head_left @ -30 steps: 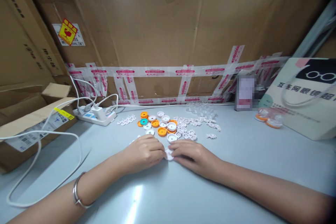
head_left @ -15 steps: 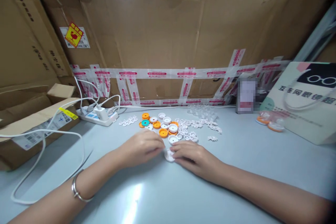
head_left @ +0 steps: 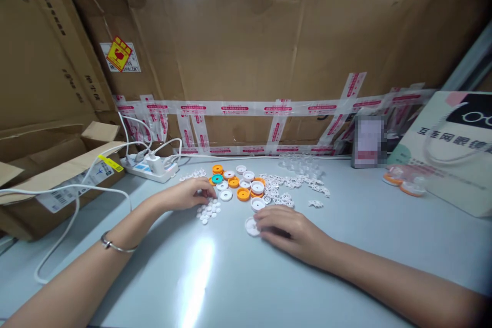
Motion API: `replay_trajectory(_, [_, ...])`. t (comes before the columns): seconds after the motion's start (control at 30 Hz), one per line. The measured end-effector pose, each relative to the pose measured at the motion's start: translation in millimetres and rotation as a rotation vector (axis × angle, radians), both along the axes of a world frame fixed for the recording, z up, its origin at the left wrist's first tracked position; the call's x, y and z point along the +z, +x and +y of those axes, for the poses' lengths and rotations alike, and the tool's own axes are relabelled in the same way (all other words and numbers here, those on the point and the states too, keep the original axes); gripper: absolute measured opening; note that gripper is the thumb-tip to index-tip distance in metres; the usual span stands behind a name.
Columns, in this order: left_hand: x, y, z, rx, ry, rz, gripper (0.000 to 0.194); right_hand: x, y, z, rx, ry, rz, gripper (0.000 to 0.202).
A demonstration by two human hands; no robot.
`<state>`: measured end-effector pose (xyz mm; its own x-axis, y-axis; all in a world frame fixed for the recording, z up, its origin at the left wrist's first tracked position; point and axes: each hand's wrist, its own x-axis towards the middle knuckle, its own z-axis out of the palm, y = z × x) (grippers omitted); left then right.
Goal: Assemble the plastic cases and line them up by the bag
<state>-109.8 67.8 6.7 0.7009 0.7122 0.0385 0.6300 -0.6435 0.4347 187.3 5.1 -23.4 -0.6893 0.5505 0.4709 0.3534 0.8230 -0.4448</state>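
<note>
At near center, the right hand [head_left: 290,228] holds the right rim of a white wheel [head_left: 250,227], its inner fit too small to judge, while the left hand [head_left: 188,195] bends its fingers beside small discs [head_left: 209,210], any grip hidden. Orange rings [head_left: 243,194] and lattice pieces [head_left: 315,204] lie loose farther off; two orange-based units [head_left: 413,187] at right look put together. Cardboard [head_left: 238,41] bounds the far edge, a box [head_left: 23,215] and cable [head_left: 78,215] the left, a bag [head_left: 451,179] the right.
</note>
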Motion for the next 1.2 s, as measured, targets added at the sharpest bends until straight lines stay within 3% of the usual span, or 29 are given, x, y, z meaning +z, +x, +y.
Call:
replay_trajectory(0.33, [0.2, 7.0, -1.1, 0.025, -0.056, -0.004, 0.013, 0.6, 1.2, -0.3, 0.016, 0.026, 0.006, 0.019])
replay_trajectory(0.67, [-0.5, 12.0, -6.0, 0.054, 0.217, 0.082, 0.015, 3.4, 1.6, -0.8, -0.004, 0.043, 0.095, 0.019])
replay_trajectory(0.9, [3.6, 76.3, -60.6, 0.027, 0.228, -0.553, 0.009, 8.1, -0.2, -4.0, -0.136, -0.055, 0.267, 0.015])
replay_trajectory(1.03, [-1.2, 100.7, -77.4, 0.064, 0.208, -0.704, 0.007, 9.1, -4.2, -7.3, -0.167, -0.211, 0.356, 0.011])
replay_trajectory(1.2, [-8.1, 105.9, -77.5, 0.011, 0.344, -0.738, 0.011, 7.3, -6.8, -8.2, -0.182, -0.281, 0.453, 0.010])
